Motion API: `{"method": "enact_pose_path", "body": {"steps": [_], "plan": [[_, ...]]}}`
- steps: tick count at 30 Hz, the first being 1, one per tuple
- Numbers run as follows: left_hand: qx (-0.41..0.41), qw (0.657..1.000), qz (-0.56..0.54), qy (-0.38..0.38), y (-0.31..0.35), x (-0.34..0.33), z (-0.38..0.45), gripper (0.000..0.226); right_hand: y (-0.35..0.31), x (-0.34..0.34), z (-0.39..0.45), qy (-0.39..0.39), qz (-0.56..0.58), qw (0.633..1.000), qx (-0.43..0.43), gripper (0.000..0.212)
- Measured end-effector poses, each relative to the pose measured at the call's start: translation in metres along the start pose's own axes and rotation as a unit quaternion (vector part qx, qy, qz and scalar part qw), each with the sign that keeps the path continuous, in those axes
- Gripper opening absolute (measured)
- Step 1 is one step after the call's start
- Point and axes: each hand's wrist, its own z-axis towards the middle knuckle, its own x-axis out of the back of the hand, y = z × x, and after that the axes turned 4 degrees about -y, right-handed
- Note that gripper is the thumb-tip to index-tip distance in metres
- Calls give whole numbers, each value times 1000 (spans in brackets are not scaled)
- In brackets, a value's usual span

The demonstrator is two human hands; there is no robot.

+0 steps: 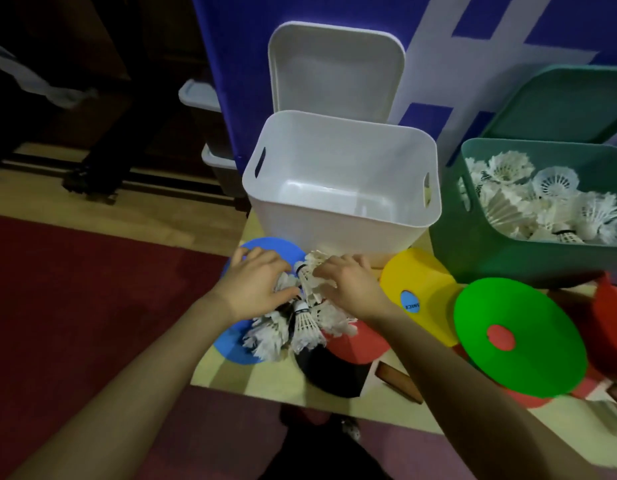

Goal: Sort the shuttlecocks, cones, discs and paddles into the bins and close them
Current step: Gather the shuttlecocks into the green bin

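Observation:
A heap of white shuttlecocks [302, 325] lies on a blue disc [238, 344] at the table's left front. My left hand [255, 282] presses on the heap's left side, fingers curled around feathers. My right hand [348, 282] closes on shuttlecocks at the heap's right top. Behind them stands an empty white bin [341, 216]. A green bin [473, 244] at the right holds several shuttlecocks. Yellow [421, 282], green [521, 337] and red [359, 344] discs lie to the right. A black paddle [334, 372] sticks out under the heap.
The white lid [334, 67] leans upright behind the white bin; the green lid [563, 102] leans behind the green bin. A wooden paddle handle [400, 382] lies near the front edge. More red pieces [611, 317] sit at the far right. Red carpet lies left of the table.

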Motion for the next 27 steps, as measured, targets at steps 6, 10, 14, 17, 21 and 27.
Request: {"method": "enact_pose_path", "body": {"steps": [6,10,14,17,21,27], "plan": [[-31,996,9,-86,-8,-17,-19,92,1,7,4,196,4,981,-9,27],[-68,994,53,-73,-7,-39,-29,70,1,19,-13,257,56,965,-12,28],[-94,994,28,44,-8,-56,-31,35,0,7,-37,253,80,964,-30,29],[-101,987,49,119,-8,-60,-27,12,1,3,-52,265,82,960,-49,21],[-85,976,17,199,-2,-49,-18,12,-1,14,-64,297,67,951,-44,17],[-135,937,-20,321,32,-7,1,24,6,51,-78,368,73,926,-40,20]]}}
